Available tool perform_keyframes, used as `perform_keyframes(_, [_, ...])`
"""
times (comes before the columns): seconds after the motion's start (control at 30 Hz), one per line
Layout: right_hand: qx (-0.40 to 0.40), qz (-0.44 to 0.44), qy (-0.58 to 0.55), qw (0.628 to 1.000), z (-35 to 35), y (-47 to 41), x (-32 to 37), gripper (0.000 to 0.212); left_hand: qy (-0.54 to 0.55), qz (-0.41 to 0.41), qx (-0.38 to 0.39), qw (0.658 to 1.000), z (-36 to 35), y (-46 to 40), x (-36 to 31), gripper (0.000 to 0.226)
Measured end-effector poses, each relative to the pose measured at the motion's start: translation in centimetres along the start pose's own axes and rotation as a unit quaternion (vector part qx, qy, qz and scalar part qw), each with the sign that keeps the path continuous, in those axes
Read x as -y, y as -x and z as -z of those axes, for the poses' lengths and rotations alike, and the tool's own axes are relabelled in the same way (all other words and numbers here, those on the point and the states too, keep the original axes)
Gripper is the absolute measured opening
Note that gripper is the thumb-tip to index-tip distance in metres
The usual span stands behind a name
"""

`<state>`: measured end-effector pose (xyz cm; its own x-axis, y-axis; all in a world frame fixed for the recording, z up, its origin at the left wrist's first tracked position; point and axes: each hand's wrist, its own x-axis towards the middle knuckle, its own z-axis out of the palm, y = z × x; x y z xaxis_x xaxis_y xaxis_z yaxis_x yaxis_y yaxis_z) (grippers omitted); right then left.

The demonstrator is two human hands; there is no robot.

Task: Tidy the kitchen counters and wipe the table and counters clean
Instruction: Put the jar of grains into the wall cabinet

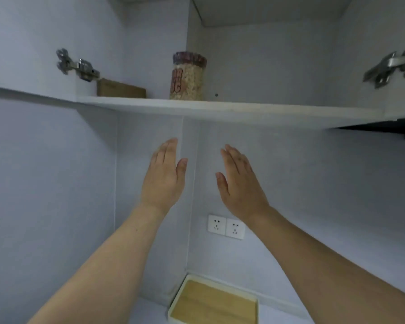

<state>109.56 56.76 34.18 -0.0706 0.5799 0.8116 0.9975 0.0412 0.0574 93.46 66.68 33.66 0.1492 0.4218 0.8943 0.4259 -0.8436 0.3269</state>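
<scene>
Upper left of the frame, a metal hinge (78, 66) is fixed to the cabinet's side wall, so the door looks swung open. Just right of it a brown box (121, 89) lies flat on the white shelf (220, 109), pushed toward the back, and near it, at upper centre, stands the jar (188, 76), upright, dark-lidded, filled with pale cereal or popcorn. It reads as something tidied away off the counter, stored up high. Down in the middle of the frame the left hand (164, 177) is raised below the shelf edge, fingers straight and together, thumb apart, gripping nothing and touching nothing. Right beside it, with a gap between, the right hand (240, 183) mirrors it, palm turned inward, fingers extended, also empty. Both are well below the jar, palms facing each other as though sized to a jar. Lower centre, a double wall socket (226, 226) sits on the back wall, and at the bottom a cream tray with a wooden base (214, 302) rests on the counter. Far upper right, a second hinge (393, 65).
</scene>
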Motion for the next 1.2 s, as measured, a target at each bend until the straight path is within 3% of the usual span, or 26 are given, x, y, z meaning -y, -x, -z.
perform_keyframes(0.23, [0.139,-0.083,-0.023,0.987,-4.1,10.9,-1.0,0.053,0.009,0.077,0.099,0.992,-4.3,11.2,0.9,0.050])
perform_keyframes(0.37, [0.205,-0.173,-0.079,0.960,-7.5,16.9,-1.6,0.054,-0.018,0.134,0.199,0.971,-7.1,18.4,2.2,0.053])
perform_keyframes(0.5, [0.305,-0.286,-0.139,0.898,-11.3,25.1,-2.1,0.057,-0.010,0.248,0.336,0.909,-9.9,27.3,3.3,0.056])
perform_keyframes(0.63, [0.436,-0.382,-0.150,0.801,-14.0,32.8,-2.6,0.068,0.000,0.341,0.463,0.818,-12.3,34.4,3.6,0.063])
perform_keyframes(0.8, [0.567,-0.386,-0.122,0.717,-15.7,39.7,-2.4,0.088,0.006,0.389,0.544,0.744,-14.8,40.6,4.1,0.068])
perform_keyframes(0.97, [0.614,-0.356,-0.083,0.699,-17.4,43.7,-2.0,0.113,-0.021,0.411,0.590,0.695,-16.8,44.7,3.5,0.084])
perform_keyframes(1.07, [0.630,-0.344,-0.072,0.693,-18.5,45.3,-1.7,0.119,-0.065,0.388,0.601,0.696,-17.9,46.1,3.3,0.092])
perform_keyframes(1.2, [0.618,-0.335,-0.040,0.710,-19.6,46.6,-1.7,0.114,-0.111,0.349,0.614,0.700,-18.3,46.2,4.4,0.089])
